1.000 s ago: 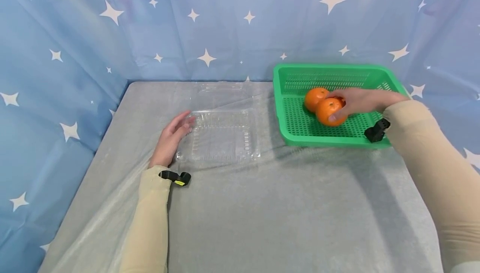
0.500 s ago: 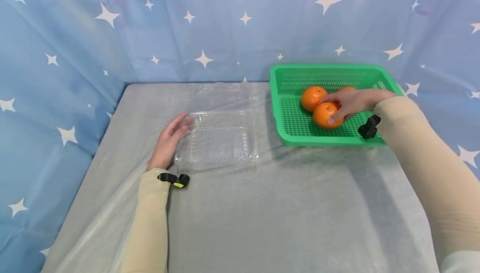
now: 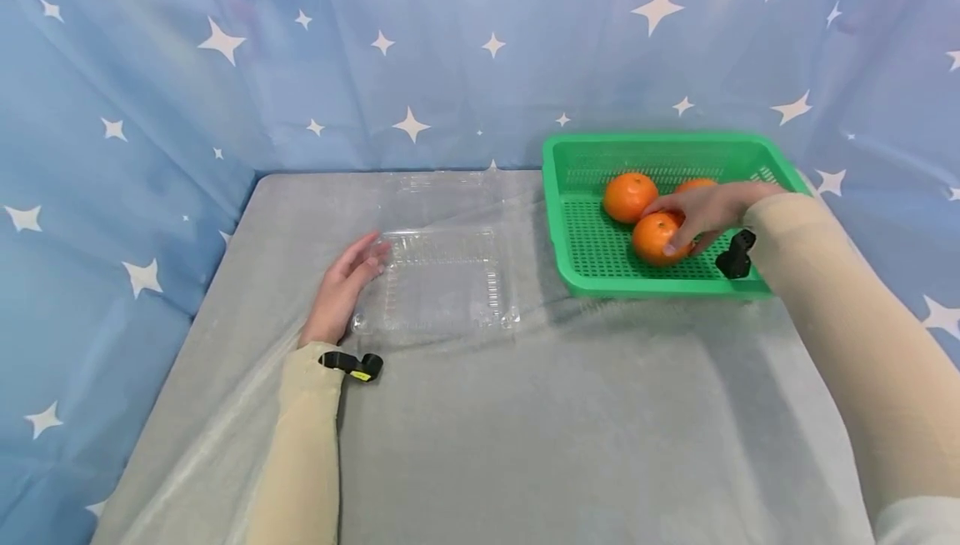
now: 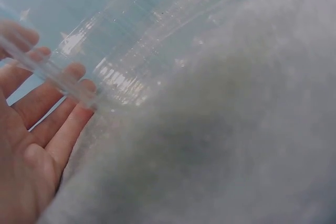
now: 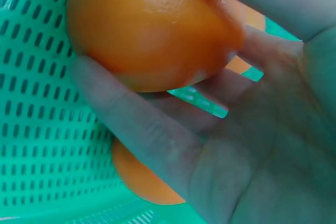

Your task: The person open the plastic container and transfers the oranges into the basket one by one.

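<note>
In the head view, my right hand is inside the green basket, its fingers and thumb curled round the front orange. The right wrist view shows this orange close up between thumb and fingers. A second orange sits behind it to the left. A third orange is partly hidden behind my hand. My left hand lies at the left edge of a clear plastic clamshell box, its lid folded back. In the left wrist view, loosely extended fingers touch the box's rim.
A grey cloth covers the table. Blue curtains with white stars stand behind and on the left. The basket is to the right of the clear box, with a strip of table between them.
The gripped orange has shifted slightly toward the basket's near side, away from the left orange. More of the third orange shows behind my right hand. My left hand stays by the box.
</note>
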`<state>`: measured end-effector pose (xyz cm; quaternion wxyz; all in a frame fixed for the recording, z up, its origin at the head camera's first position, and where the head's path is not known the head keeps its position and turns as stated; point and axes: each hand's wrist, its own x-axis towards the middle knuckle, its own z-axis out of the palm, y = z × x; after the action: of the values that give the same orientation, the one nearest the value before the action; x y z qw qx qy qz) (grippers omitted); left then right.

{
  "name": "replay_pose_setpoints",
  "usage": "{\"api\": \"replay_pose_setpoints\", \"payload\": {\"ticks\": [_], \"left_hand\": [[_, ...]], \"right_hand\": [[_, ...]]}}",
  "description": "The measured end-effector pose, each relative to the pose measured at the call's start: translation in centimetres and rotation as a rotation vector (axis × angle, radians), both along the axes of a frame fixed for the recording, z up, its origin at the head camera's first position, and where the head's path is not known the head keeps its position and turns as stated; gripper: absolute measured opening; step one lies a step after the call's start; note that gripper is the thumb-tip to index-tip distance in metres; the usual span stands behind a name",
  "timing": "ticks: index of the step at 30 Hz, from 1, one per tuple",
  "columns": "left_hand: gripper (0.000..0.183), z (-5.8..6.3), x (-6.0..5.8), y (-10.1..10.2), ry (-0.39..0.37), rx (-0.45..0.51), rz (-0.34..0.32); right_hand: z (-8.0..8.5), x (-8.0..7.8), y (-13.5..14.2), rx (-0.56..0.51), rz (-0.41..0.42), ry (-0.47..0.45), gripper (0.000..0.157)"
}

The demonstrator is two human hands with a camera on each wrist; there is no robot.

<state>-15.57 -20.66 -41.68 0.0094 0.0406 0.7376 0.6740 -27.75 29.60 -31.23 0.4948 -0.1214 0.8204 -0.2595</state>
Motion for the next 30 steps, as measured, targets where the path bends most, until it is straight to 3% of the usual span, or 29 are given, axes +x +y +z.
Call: {"api": "replay_pose_setpoints", "payload": {"ticks": [14, 30], "left_hand": [[0.044, -0.4, 0.0, 0.1, 0.005, 0.015, -0.007], [0.045, -0.2, 0.1, -0.1, 0.015, 0.008, -0.009]], "right_hand": [[-1.0, -0.5, 1.5, -0.037, -0.066, -0.036, 0.094], [-0.8, -0.8, 1.6, 0.003, -0.023, 0.043, 0.093]]}}
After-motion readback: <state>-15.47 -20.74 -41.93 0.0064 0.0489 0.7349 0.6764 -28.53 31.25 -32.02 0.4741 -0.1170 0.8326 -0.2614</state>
